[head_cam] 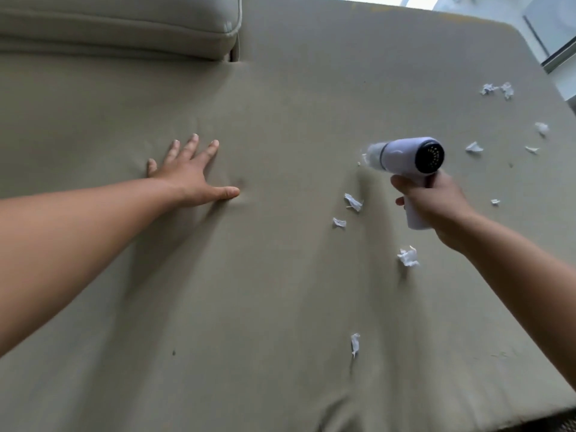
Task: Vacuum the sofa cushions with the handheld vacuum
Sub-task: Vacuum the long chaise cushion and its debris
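1. Right hand (pixel 436 202) wrapped around the grip of the handheld vacuum (pixel 405 155); fingers closed tight on the handle; nozzle points left and away, tip blurred, at or just above the seat cushion (pixel 249 291); contact unclear.
2. Left hand (pixel 190 176) flat on the cushion, fingers spread wide, holding nothing; fabric dimples under the thumb; likely bracing body weight and pulling the cover taut so the nozzle doesn't bunch it.
3. Paper scraps (pixel 353 202) scattered on the right half only: a few just beside the vacuum, one nearer the front edge, more toward the far right corner; left half looks clean.
4. Back cushion (pixel 124 26) top left, no debris visible on it.
5. Judgement: mid-task; nearest scraps sit just behind the nozzle, so next pass needs the nozzle swung back toward them.
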